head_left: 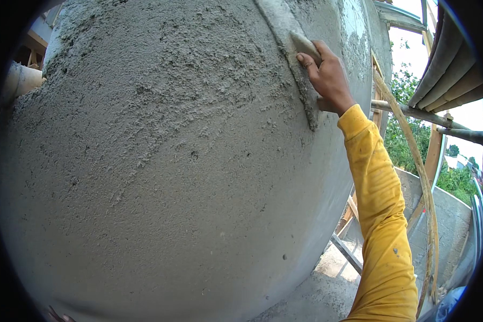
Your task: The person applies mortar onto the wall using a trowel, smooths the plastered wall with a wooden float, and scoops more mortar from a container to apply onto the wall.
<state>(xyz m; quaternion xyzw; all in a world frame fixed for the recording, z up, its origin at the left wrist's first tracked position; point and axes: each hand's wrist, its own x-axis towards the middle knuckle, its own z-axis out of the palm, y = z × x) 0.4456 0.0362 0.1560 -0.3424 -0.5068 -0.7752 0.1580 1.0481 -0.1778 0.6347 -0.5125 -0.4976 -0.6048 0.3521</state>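
Observation:
My right hand [330,78], in a yellow sleeve, is closed around the handle of a plastering float [280,24]. The float's long blade lies against the upper right of a wall of wet grey plaster [198,177], tilted with its top toward the left. Loose mortar clings along the blade's left edge. Rough, crumbly plaster covers the wall's upper middle, while lower down the surface looks smoother with small pits. Only a few fingertips of my left hand [60,316] show at the lower left rim, apart and near the wall; the rest is out of view.
Beyond the wall's right edge stand bent wooden poles [413,145] and a horizontal pole [426,115]. A roof of corrugated sheets [451,59] hangs at the upper right. A pipe end [27,80] juts out at the far left. Concrete floor [311,295] lies below right.

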